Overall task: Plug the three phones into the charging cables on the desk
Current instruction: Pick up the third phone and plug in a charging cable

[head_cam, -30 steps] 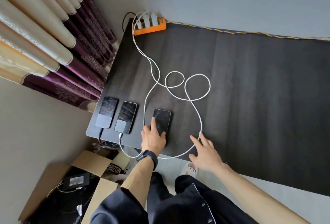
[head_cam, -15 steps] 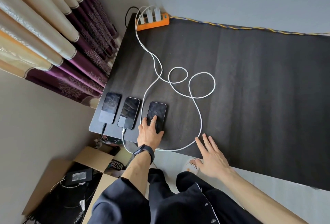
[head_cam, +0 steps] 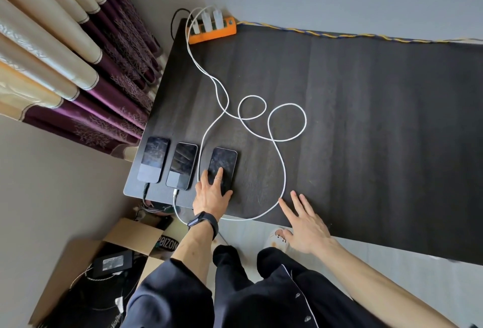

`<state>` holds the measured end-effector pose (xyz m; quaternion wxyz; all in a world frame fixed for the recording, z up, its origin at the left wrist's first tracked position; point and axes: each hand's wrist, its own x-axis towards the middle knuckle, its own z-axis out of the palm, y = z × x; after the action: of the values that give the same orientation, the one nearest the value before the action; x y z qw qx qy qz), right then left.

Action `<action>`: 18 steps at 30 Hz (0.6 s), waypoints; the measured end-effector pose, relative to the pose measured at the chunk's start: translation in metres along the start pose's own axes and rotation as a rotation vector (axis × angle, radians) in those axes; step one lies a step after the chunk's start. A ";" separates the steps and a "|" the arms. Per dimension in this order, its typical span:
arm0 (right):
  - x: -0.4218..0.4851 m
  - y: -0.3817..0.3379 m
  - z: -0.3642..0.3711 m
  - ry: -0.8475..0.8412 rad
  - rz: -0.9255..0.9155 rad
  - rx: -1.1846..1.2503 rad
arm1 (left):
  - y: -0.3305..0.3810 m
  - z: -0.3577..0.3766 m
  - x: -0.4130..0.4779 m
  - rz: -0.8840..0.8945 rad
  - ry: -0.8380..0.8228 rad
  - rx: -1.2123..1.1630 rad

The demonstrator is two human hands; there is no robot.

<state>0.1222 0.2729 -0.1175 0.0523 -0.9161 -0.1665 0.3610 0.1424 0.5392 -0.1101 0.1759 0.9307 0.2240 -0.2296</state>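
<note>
Three dark phones lie side by side at the desk's near left corner. The left phone has a dark cable in its bottom end. A white cable is plugged into the middle phone. My left hand rests flat on the lower half of the right phone, thumb along its right edge. Its port is hidden under my palm. A long white cable loops across the desk and curves back toward that phone. My right hand lies on the desk edge, fingers spread, touching the cable's bend.
An orange power strip with white chargers sits at the desk's far left corner. Curtains hang to the left. An open cardboard box with a black adapter stands on the floor below the corner. A twisted cord runs along the back edge.
My left hand slid the right phone leftward, closer to the other two, and the cable loop followed. My right hand stayed on the desk edge by the cable.
</note>
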 end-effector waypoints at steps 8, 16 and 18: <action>-0.001 0.004 -0.006 0.007 0.029 0.099 | -0.006 0.001 0.000 0.030 -0.035 0.013; -0.019 -0.011 0.018 0.164 0.167 0.320 | -0.007 0.005 -0.019 0.256 0.011 0.090; -0.026 -0.010 0.027 0.205 0.232 0.352 | 0.004 0.006 -0.028 0.368 -0.001 0.123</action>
<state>0.0836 0.2729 -0.1182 0.1861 -0.9377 0.0115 0.2932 0.1202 0.5242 -0.1005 0.1579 0.9647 0.0357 -0.2075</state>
